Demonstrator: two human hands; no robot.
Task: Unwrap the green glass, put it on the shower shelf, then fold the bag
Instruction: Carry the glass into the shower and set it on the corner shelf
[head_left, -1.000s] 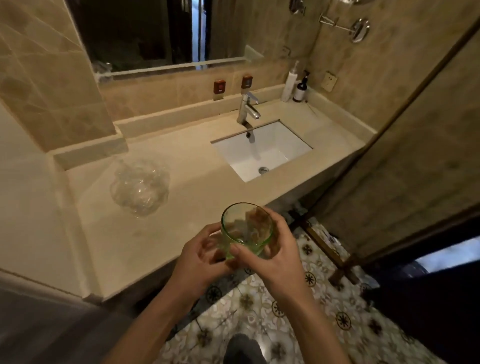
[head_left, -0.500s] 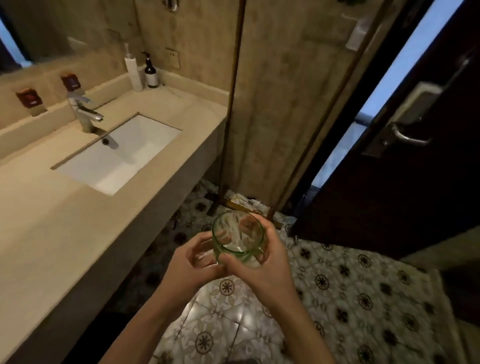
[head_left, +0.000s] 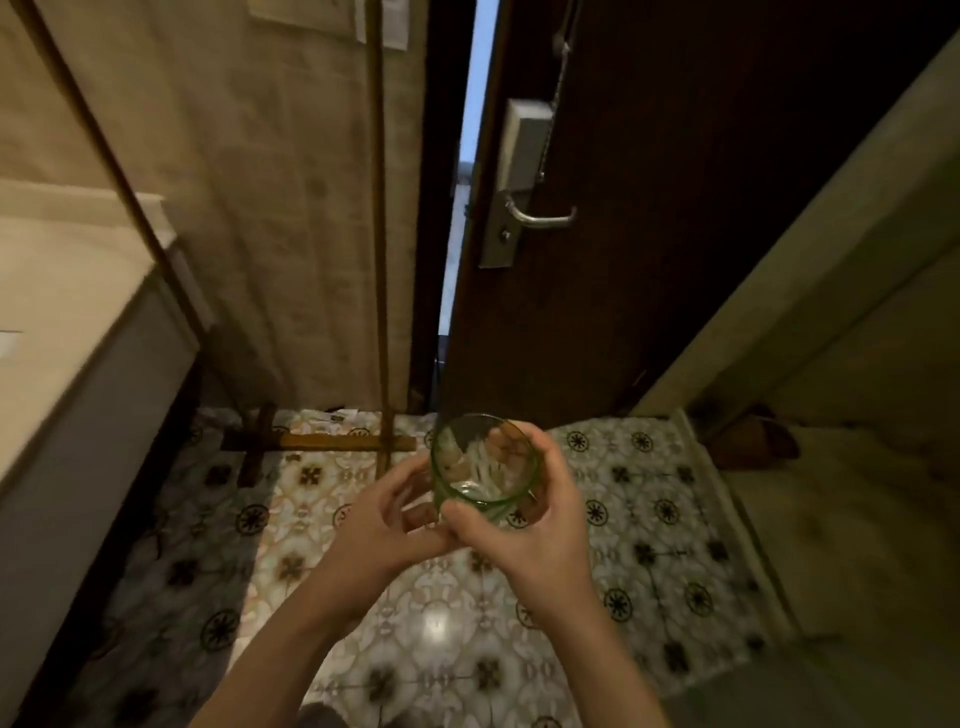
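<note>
The green glass (head_left: 483, 465), bare and upright, is held in front of me above the patterned floor. My right hand (head_left: 535, 525) wraps around its right side, fingers showing through the glass wall. My left hand (head_left: 387, 519) cups its lower left side with curled fingers. The plastic bag and the shower shelf are out of view.
The vanity counter's end (head_left: 78, 332) stands at the left. A dark door (head_left: 649, 208) with a metal handle (head_left: 540, 215) is ajar straight ahead, beside a wooden-framed screen (head_left: 291, 197). A raised tiled curb (head_left: 737, 519) borders the floor at the right.
My view has swung right, away from the sink and the bag on the counter, toward the door. Both hands keep the same hold on the glass.
</note>
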